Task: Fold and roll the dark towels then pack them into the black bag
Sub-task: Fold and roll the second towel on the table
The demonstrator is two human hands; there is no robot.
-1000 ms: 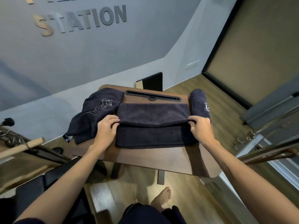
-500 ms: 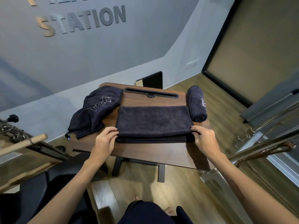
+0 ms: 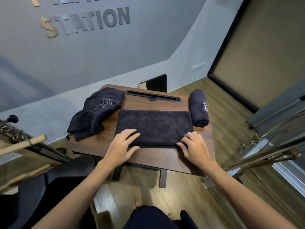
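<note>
Head view, frame centre: we have the folded towel (image 3: 155, 126) flat on the table (image 3: 153, 158), left hand (image 3: 122, 147) spread on its near-left corner, right hand (image 3: 194, 146) loosely spread, fingertips (image 3: 180, 144) on the near-right edge. Uneven pressure could skew the layers, so our roll telescopes. One roll (image 3: 198, 107) lies right; crumpled towel (image 3: 95, 111) upper left. No bag visible.

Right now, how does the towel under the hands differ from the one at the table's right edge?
The folded towel lies flat as a wide rectangle mid-table; the rolled towel is a tight cylinder showing its spiral end. Both the left hand and the right hand press on the folded towel, while the rolled towel sits untouched. White print shows on the rolled towel only. Both are the same dark terry.
</note>
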